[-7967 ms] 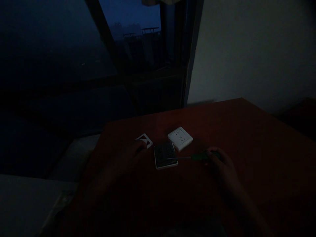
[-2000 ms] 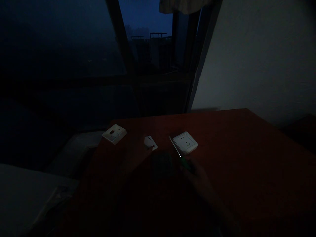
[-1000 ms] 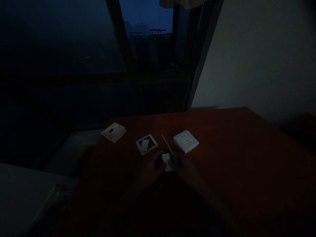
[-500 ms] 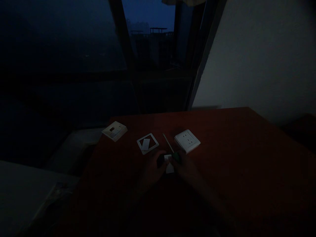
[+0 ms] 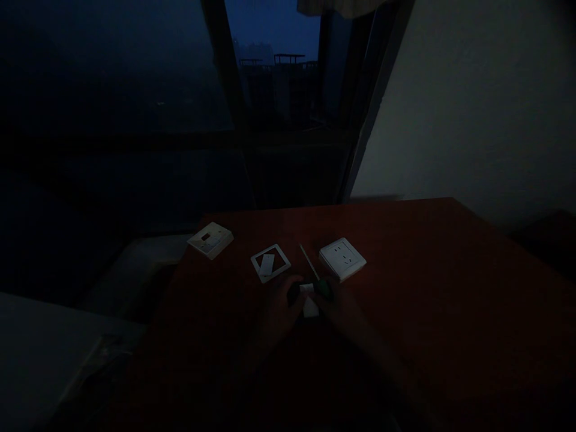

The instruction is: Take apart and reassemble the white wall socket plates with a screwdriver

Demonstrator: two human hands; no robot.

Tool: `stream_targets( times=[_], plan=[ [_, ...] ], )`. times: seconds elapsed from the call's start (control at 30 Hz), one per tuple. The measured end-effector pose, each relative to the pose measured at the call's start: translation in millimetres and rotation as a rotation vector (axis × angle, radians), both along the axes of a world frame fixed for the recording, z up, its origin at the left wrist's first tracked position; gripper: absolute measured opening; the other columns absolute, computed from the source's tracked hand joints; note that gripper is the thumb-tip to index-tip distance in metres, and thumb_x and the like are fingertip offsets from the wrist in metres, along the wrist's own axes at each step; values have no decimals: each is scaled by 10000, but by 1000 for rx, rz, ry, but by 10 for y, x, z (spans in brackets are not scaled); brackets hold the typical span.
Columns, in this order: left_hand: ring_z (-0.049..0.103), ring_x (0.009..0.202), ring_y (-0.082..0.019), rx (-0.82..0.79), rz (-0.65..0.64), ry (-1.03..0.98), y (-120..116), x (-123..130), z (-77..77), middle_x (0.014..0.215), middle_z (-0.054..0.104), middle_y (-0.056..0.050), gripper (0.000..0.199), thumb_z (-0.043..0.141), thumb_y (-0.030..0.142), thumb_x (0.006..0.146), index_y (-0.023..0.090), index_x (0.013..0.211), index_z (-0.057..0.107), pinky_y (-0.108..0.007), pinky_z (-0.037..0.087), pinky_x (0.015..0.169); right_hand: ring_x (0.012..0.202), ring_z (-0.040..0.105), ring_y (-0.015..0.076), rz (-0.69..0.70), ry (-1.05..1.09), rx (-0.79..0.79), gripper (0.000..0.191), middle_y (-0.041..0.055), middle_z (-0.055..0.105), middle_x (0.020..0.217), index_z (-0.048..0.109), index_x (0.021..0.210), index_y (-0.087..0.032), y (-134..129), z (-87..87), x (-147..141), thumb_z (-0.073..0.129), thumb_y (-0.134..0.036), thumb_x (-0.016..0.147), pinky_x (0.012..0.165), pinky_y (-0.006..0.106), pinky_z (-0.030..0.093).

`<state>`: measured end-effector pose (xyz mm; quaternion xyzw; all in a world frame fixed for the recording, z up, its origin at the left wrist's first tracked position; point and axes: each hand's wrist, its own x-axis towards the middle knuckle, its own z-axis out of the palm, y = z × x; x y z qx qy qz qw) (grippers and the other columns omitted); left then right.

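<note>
Near the front of the table, both my hands are closed around a small white switch piece [image 5: 309,305] with a dark surround. My left hand [image 5: 284,303] grips its left side, and the thumb lies along its edge. My right hand [image 5: 342,305] presses its thumb on the piece from the right. A screwdriver [image 5: 310,263] with a green handle appears tucked in the right hand, its shaft pointing away over the table. Just beyond the left hand lies a white square frame [image 5: 255,264] with a loose white rectangular plate [image 5: 267,264] across it. Darkness hides the finger details.
A white wall socket [image 5: 342,258] rests on the table right of the screwdriver. Another white faceplate box [image 5: 211,239] with a small rectangular opening sits at the far left corner. The reddish table [image 5: 405,240] stands against a dark window and a pale wall [image 5: 472,108].
The view has shifted slightly. The screwdriver's tip has swung a little to the right. Both hands keep nearly the same hold on the switch piece.
</note>
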<state>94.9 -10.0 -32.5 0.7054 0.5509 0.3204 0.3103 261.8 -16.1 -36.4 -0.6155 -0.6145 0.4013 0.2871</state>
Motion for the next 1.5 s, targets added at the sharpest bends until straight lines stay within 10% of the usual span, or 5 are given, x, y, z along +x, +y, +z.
stream_targets(
  times=[0.37, 0.63, 0.93, 1.5],
  plan=[
    [563, 1100, -231, 56, -32, 91, -1, -26, -29, 1162, 607, -60, 264, 552, 287, 869, 232, 1125, 589, -397, 448, 970, 901, 636, 205, 100, 118, 36, 320, 45, 684, 1032, 592, 1105, -206, -80, -9, 62, 582, -308, 801, 788, 317, 490],
    [567, 1071, -262, 166, 100, 378, 392, -498, 313, 1161, 598, -76, 298, 541, 299, 875, 225, 1163, 567, -407, 466, 918, 836, 641, 209, 0, 74, 55, 281, 58, 698, 949, 637, 1018, -201, -116, 8, 66, 524, -403, 859, 727, 298, 492],
    [484, 1229, -301, 88, -210, 461, 746, -864, 246, 1330, 533, -85, 519, 673, 274, 725, 238, 1230, 559, -449, 398, 1017, 840, 638, 203, 2, 62, 60, 254, 48, 689, 963, 624, 1026, -212, -119, -12, 62, 514, -366, 856, 726, 292, 489],
    [543, 1134, -294, 39, -283, 525, 865, -867, 212, 1247, 570, -84, 576, 750, 317, 649, 255, 1200, 594, -404, 438, 942, 801, 630, 186, 0, 101, 53, 226, 35, 687, 910, 627, 1006, -212, -118, 13, 54, 515, -323, 845, 691, 272, 487]
  ],
)
